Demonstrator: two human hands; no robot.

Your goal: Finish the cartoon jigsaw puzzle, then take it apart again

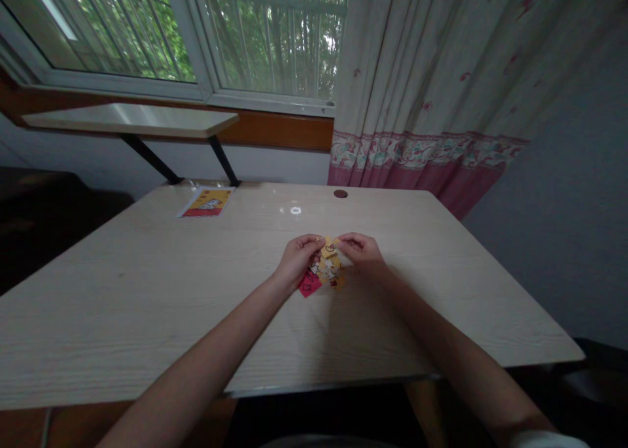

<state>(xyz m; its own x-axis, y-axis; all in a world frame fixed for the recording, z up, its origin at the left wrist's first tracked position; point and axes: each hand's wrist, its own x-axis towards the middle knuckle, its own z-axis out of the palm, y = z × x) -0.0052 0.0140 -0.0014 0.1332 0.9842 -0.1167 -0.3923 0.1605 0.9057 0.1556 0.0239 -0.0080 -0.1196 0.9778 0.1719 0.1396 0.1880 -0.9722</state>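
In the head view my left hand (300, 259) pinches a small yellow jigsaw piece (328, 247) with dark markings between thumb and fingers. My right hand (362, 248) is closed beside it, its fingertips on a bit of yellow, seemingly another jigsaw piece (336, 242). Whether the two pieces are joined I cannot tell. Below the fingers lies a cluster of yellow and white jigsaw pieces (333, 276). A red section (309, 284) with dark line drawings shows by my left palm, partly hidden by that hand.
A yellow and red picture in a clear sleeve (209, 202) lies at the back left of the pale wooden table (196, 304). Above it stands a raised shelf (142, 120) on dark legs. A round brown cable hole (340, 193) sits near the back edge, before a curtain (422, 95).
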